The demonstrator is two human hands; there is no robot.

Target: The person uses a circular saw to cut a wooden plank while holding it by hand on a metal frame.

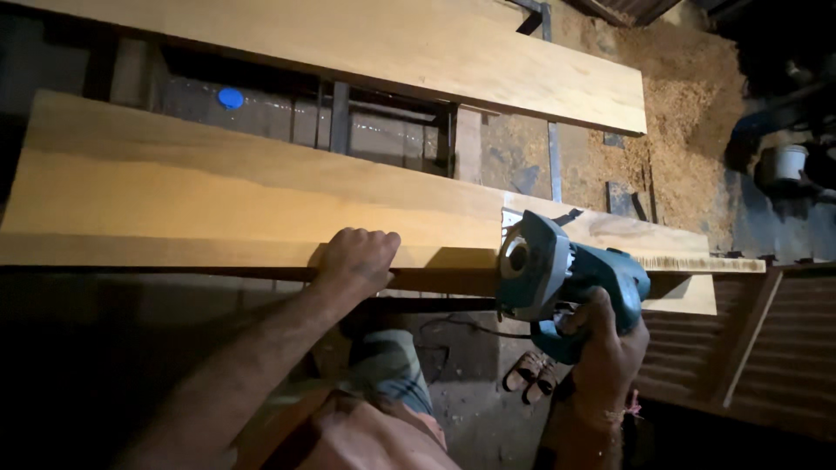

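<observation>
Your left hand (359, 259) rests on the near edge of the long wooden board (218, 196), knuckles up, fingers curled together over the edge and pressing on the wood. The forearm runs up from the lower left, nearly straight, wrist level with the board.

Your right hand (605, 348) is wrapped around the rear handle of the blue-green power tool (566, 278), fingers clamped on the grip, wrist bent slightly so the back of the hand faces you. The tool sits against the board's near edge, toward its right end, with its round side housing turned your way (its cutting part is hidden, so you cannot tell how it meets the wood).

A second board (488, 61) lies parallel beyond the first, well apart from it. Sawdust (688, 113) is heaped on the floor at upper right. Your sandalled foot (533, 372) shows below the tool.
</observation>
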